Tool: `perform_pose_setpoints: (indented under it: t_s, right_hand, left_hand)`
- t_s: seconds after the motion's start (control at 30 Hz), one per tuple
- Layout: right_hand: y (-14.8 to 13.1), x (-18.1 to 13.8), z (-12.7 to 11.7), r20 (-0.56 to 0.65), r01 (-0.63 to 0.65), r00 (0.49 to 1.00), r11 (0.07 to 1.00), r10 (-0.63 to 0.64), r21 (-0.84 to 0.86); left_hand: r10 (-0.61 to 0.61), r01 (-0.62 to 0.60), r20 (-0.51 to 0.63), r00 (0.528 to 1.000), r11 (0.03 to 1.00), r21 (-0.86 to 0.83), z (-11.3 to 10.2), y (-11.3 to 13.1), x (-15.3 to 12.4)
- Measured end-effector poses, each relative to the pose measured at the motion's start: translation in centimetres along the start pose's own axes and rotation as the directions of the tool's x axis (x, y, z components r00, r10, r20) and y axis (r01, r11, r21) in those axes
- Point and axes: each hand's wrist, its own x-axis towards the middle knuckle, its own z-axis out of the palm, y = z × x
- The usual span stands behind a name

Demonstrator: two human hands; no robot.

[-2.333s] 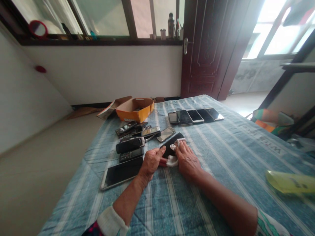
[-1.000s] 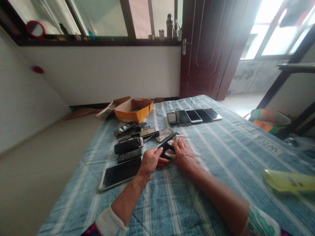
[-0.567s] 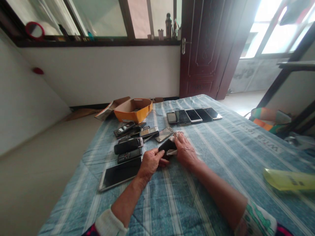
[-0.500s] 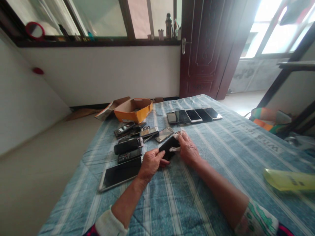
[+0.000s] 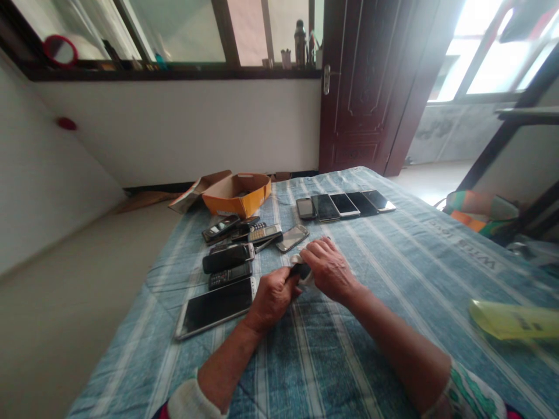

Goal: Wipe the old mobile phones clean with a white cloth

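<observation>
My left hand [image 5: 271,296] is closed around the near end of a black phone [image 5: 300,269], which is mostly hidden between my two hands. My right hand [image 5: 328,269] curls over the phone from the right, its fingers pressing a white cloth [image 5: 297,258] against it. Both hands rest on the blue striped cloth of the table [image 5: 371,273], just right of a pile of old phones.
To the left lie a large tablet-like phone [image 5: 215,305] and several keypad phones [image 5: 229,256]. A row of smartphones [image 5: 345,204] lies further back. An orange cardboard box [image 5: 238,194] stands at the far edge. A yellow-green bag [image 5: 513,319] lies at the right.
The phone was lying flat with my right hand wiping its far end; now it is drawn nearer and covered by both hands, my right hand having slid toward me over it.
</observation>
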Motion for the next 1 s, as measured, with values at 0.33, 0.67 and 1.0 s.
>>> perform_pose_setpoints:
  t_s: [0.33,0.67,1.0]
  right_hand:
    - [-0.3,0.1,0.0,-0.005,-0.09,0.996,0.992,0.09,-0.093]
    - [-1.1,0.2,0.3,0.001,-0.023,1.0,0.993,0.023,-0.116]
    - [3.9,-0.6,0.4,-0.028,-0.338,0.941,0.935,0.337,-0.105]
  left_hand:
    - [0.184,-0.181,0.0,0.983,0.963,0.201,0.0,-0.2,0.1]
    - [0.212,-0.213,0.029,0.977,0.95,0.228,-0.1,-0.5,0.0]
    - [0.13,-0.132,0.025,0.991,0.983,0.123,-0.1,-0.2,-0.1]
